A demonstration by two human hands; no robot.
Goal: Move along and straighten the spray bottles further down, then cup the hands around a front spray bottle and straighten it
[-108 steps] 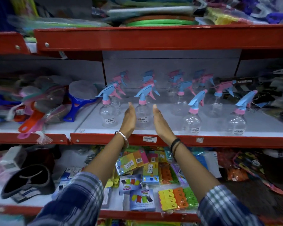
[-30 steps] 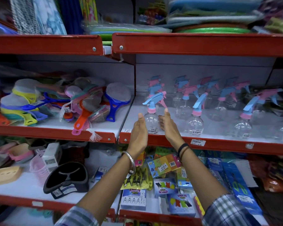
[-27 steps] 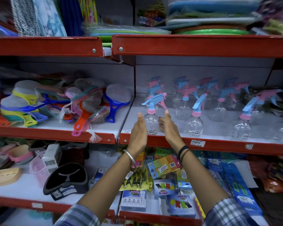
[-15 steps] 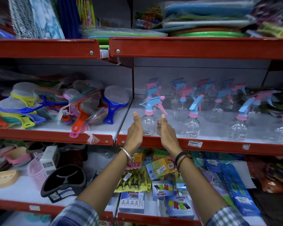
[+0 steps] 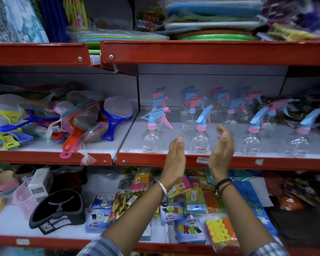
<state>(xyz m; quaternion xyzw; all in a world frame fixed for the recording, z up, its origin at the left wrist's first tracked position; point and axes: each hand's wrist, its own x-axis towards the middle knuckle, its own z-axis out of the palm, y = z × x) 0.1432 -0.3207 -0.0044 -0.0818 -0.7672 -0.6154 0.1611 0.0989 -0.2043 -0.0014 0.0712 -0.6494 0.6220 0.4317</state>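
Both hands are up at the red metal shelf edge, palms facing each other and holding nothing: the left hand has flat, straight fingers, the right hand is loosely curved and a bit blurry. Between them, on the white shelf board, stands a clear round plastic spray bottle with a pink collar and blue trigger, not touched as far as I can tell. A matching see-through bottle stands just left, with mesh-wrapped plastic-handled scrubbers piled one bay over.
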